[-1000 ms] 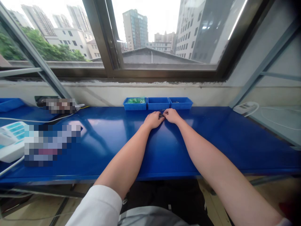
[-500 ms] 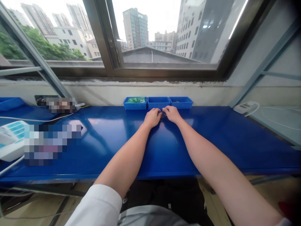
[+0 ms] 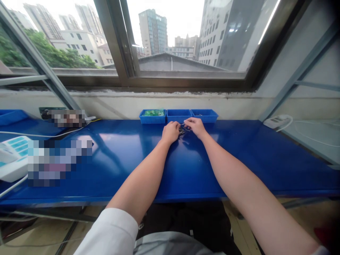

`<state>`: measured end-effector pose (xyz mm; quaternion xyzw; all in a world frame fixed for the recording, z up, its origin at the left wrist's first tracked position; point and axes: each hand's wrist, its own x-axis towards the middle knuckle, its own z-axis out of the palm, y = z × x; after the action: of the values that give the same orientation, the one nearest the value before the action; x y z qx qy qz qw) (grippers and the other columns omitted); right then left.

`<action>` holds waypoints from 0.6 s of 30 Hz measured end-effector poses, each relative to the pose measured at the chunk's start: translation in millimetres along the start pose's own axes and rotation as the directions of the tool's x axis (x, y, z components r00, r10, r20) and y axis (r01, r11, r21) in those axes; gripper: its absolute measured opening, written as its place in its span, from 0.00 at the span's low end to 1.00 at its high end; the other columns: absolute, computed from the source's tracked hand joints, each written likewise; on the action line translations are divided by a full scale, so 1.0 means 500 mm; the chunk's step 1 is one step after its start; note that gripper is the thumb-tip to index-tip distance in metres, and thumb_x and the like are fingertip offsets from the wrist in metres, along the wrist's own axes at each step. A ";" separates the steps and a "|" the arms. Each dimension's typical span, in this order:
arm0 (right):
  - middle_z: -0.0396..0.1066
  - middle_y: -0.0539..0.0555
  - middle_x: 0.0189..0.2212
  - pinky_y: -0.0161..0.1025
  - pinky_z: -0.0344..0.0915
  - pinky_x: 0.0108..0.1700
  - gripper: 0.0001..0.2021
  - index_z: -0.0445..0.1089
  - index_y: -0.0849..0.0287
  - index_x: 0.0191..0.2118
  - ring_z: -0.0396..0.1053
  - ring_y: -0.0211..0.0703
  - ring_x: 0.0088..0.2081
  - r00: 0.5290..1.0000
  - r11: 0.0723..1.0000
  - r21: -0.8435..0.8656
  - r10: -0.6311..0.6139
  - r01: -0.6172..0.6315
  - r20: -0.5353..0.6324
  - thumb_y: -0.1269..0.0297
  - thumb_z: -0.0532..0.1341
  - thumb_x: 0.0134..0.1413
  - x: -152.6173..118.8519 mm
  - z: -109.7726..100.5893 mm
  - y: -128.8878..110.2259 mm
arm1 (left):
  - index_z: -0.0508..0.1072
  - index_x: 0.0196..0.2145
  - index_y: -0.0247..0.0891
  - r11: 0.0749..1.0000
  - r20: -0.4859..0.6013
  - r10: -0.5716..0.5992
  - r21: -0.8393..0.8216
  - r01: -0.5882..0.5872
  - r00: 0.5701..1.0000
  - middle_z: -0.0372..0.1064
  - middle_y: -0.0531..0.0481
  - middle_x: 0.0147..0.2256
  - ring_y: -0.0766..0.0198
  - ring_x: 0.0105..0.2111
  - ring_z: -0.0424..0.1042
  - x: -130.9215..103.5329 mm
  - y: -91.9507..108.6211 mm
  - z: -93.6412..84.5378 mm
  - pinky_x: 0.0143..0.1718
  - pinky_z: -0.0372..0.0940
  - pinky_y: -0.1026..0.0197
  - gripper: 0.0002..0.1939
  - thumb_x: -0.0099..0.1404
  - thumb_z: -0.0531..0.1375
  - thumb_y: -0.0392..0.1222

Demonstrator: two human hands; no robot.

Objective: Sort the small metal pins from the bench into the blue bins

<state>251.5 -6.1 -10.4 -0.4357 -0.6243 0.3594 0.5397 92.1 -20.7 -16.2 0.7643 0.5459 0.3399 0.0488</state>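
Observation:
A small pile of thin metal pieces, screw-like in shape [image 3: 181, 131], lies on the blue table before the bins. My left hand [image 3: 170, 132] rests at the pile's left side with its fingers curled together; whatever they grip is hidden. On the right, my right hand [image 3: 195, 127] is closed in a pinch, with a slim screw-like piece [image 3: 183, 124] showing by its fingertips. More loose pieces lie between both hands, too small to tell apart.
Three blue bins stand against the wall: the left bin [image 3: 152, 120] holds green packets, the middle bin [image 3: 175, 119] is partly hidden, the right bin [image 3: 209, 118] has small metal bits. A white device [image 3: 16, 157] and cables lie left; a power strip [image 3: 277, 121] sits right.
My hands have drawn slightly apart, uncovering more of the metal pile between them. The right hand has shifted a little and the slim piece shows by its fingertips.

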 end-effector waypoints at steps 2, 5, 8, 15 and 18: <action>0.71 0.52 0.21 0.35 0.57 0.25 0.13 0.72 0.61 0.27 0.61 0.36 0.22 1.000 0.999 0.049 0.019 -0.018 -0.011 0.55 0.64 0.40 -0.002 -0.002 -0.005 | 0.73 0.35 0.41 1.000 0.009 -0.002 0.006 0.002 1.000 0.69 0.47 0.35 0.61 0.36 0.69 0.000 0.003 -0.002 0.40 0.61 0.60 0.15 0.69 0.48 0.43; 0.72 0.53 0.22 0.34 0.56 0.24 0.12 0.73 0.62 0.27 0.62 0.36 0.22 0.999 0.997 0.076 0.026 -0.023 -0.041 0.56 0.63 0.40 -0.002 -0.003 -0.010 | 0.72 0.37 0.41 1.000 0.027 -0.008 0.013 0.007 1.000 0.69 0.46 0.36 0.60 0.38 0.69 -0.002 0.006 -0.004 0.42 0.61 0.60 0.15 0.69 0.48 0.45; 0.73 0.54 0.25 0.36 0.62 0.29 0.12 0.73 0.62 0.28 0.66 0.40 0.26 0.992 1.000 0.017 0.016 -0.014 -0.122 0.57 0.62 0.42 0.000 -0.004 -0.010 | 0.71 0.42 0.39 1.000 0.023 -0.027 -0.004 0.027 0.999 0.70 0.44 0.41 0.59 0.42 0.69 -0.002 0.005 -0.004 0.46 0.61 0.59 0.14 0.68 0.50 0.48; 0.74 0.59 0.41 0.44 0.63 0.48 0.18 0.72 0.63 0.46 0.67 0.49 0.41 0.929 0.883 -0.469 -0.155 -0.023 -0.337 0.63 0.56 0.49 0.005 -0.023 -0.005 | 0.65 0.50 0.36 0.993 0.053 -0.114 -0.003 0.114 0.992 0.67 0.40 0.49 0.55 0.51 0.66 -0.002 0.001 0.000 0.51 0.60 0.56 0.19 0.66 0.52 0.49; 0.71 0.62 0.47 0.51 0.57 0.54 0.24 0.67 0.63 0.53 0.60 0.55 0.50 0.914 0.781 -0.622 -0.204 -0.065 -0.351 0.61 0.56 0.49 0.006 -0.031 -0.003 | 0.65 0.50 0.37 0.991 0.090 -0.132 0.013 0.132 0.987 0.66 0.40 0.51 0.54 0.51 0.66 -0.003 0.004 -0.003 0.51 0.60 0.56 0.19 0.65 0.53 0.48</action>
<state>266.5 -4.3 -5.4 -0.6289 -0.5995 0.0164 0.4947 92.6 -23.2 -15.1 0.7413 0.5937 0.2989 0.0934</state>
